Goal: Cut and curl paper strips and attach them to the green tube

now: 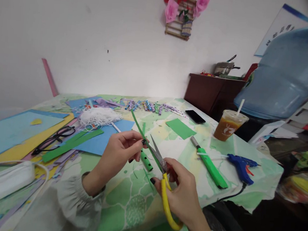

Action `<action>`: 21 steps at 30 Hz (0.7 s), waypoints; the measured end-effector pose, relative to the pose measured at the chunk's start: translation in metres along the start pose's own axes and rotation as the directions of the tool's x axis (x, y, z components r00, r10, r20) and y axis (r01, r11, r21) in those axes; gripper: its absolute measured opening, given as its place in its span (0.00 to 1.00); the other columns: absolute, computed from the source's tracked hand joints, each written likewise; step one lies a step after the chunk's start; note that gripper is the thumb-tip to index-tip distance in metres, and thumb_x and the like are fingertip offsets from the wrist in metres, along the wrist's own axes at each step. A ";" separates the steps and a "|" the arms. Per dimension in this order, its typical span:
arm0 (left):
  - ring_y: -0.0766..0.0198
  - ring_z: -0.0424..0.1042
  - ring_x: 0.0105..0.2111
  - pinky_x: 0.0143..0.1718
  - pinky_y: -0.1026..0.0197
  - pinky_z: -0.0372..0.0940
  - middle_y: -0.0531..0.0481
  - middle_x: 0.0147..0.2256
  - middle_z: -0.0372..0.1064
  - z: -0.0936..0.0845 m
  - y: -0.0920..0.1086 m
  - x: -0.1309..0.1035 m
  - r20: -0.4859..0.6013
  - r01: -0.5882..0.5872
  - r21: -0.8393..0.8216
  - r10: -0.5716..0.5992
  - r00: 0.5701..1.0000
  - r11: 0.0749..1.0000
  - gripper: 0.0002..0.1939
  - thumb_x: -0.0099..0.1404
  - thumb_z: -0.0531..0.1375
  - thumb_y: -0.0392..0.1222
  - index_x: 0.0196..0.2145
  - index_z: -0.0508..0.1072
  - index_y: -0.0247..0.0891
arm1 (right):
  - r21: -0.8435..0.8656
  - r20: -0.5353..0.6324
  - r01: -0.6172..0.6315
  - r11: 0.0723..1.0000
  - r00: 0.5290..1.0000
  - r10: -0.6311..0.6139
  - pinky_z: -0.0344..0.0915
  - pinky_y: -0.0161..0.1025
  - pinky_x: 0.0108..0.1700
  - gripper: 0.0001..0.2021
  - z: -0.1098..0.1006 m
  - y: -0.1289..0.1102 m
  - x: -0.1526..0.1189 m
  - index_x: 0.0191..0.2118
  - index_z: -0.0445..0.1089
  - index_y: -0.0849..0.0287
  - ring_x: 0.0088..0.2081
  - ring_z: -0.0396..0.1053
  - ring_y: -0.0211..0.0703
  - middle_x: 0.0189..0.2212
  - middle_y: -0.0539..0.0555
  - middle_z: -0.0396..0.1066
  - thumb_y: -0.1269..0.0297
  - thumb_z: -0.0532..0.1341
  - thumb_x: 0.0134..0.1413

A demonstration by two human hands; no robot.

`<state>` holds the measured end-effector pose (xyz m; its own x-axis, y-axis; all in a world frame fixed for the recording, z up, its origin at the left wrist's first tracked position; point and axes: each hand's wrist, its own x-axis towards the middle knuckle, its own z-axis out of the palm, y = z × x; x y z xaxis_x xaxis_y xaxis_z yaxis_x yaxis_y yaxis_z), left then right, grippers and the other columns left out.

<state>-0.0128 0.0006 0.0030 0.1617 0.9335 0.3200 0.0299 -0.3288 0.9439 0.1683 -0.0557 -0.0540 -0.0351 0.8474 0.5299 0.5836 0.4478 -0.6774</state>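
Observation:
My left hand (120,146) pinches a long thin green paper strip (138,125) that slants up and away over the table. My right hand (182,193) grips yellow-handled scissors (164,181), whose blades are open around the strip just below my left fingertips. A short green tube with holes (146,160) lies on the table under the strip.
A green utility knife (210,165), a blue glue gun (241,166) with its cord, a green paper square (180,128), a phone (195,116) and an iced drink cup (228,125) lie to the right. Coloured paper sheets (12,128), black glasses (53,139) and white shreds (98,116) lie left.

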 end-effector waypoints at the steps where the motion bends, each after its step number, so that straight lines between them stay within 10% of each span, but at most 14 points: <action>1: 0.73 0.57 0.12 0.14 0.69 0.52 0.58 0.12 0.62 0.000 0.000 0.000 0.008 0.007 -0.013 -0.007 1.000 1.000 0.04 0.57 0.57 0.36 0.28 0.72 0.34 | -0.010 0.006 0.009 1.000 1.000 -0.009 0.57 0.32 0.26 0.15 -0.001 -0.002 0.000 0.41 0.66 0.57 0.24 0.55 0.35 0.27 0.48 0.63 0.65 0.64 0.44; 21: 0.70 0.65 0.15 0.15 0.70 0.56 0.55 0.15 0.68 0.006 -0.004 -0.002 0.137 0.083 -0.198 -0.057 0.989 0.977 0.06 0.60 0.59 0.40 0.33 0.69 0.35 | -0.095 -0.083 0.099 0.991 0.991 -0.107 0.59 0.32 0.26 0.14 0.005 -0.001 0.001 0.42 0.67 0.59 0.25 0.60 0.36 0.27 0.50 0.65 0.63 0.64 0.47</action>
<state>-0.0075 -0.0010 -0.0015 0.2933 0.9222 0.2521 -0.1529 -0.2150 0.9646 0.1641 -0.0536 -0.0555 -0.0297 0.7676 0.6402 0.6517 0.5005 -0.5699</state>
